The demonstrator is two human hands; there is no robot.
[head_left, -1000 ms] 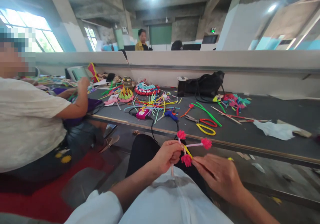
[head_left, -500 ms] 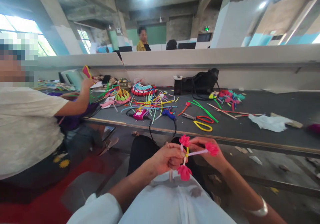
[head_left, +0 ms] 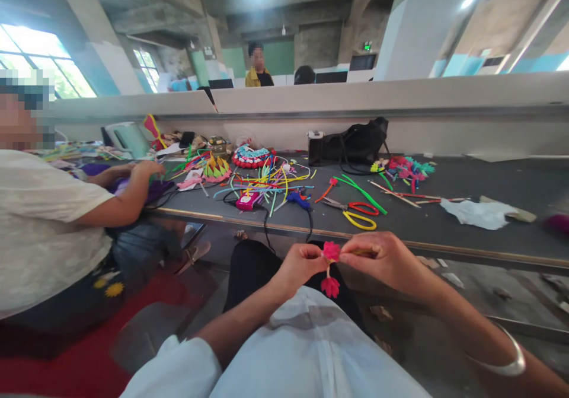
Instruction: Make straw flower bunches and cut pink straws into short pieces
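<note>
Above my lap, my left hand is closed in a pinch on the thin stems of a pink flower craft. One pink flower sits between my two hands, and a second pink flower hangs below it on a pale stem. My right hand is closed beside the upper flower, its thumb and forefinger pinching a thin yellow stem. The fingers partly hide the stems, and the third flower is not visible. On the table ahead lie scissors with red and yellow handles.
On the dark table are a pile of coloured fuzzy stems, a blue glue gun, a black bag, finished flowers and white tissue. A co-worker sits at the left.
My right hand has turned and now pinches the yellow stem. The flowers have shifted, and the one on the right is out of sight. The co-worker's raised hand has come down.
</note>
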